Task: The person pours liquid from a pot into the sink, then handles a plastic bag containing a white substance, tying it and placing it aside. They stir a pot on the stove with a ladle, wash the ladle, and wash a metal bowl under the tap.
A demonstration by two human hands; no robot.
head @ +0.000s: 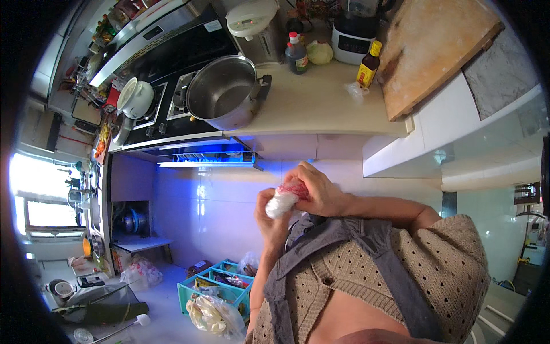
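Both hands are together in front of my chest, above the floor, at a small plastic bag (282,204). It has a rounded white bundle at its lower end and bunched, red-marked plastic above. My left hand (271,215) grips the white end between thumb and fingers. My right hand (317,189) pinches the gathered red part, its fingers curled over it. What is inside the bag cannot be made out. A large steel pot (225,92) stands on the gas stove beyond my hands, with its open top showing bare inner walls.
A small white pot (135,99) stands on the other burner. The counter (318,107) holds sauce bottles (296,56), a yellow-capped bottle (368,66), a cabbage (319,52) and a blender (353,41). A wooden board (434,47) leans at right. A pull-out rack (210,163) juts below the stove; a teal basket (184,296) sits on the floor.
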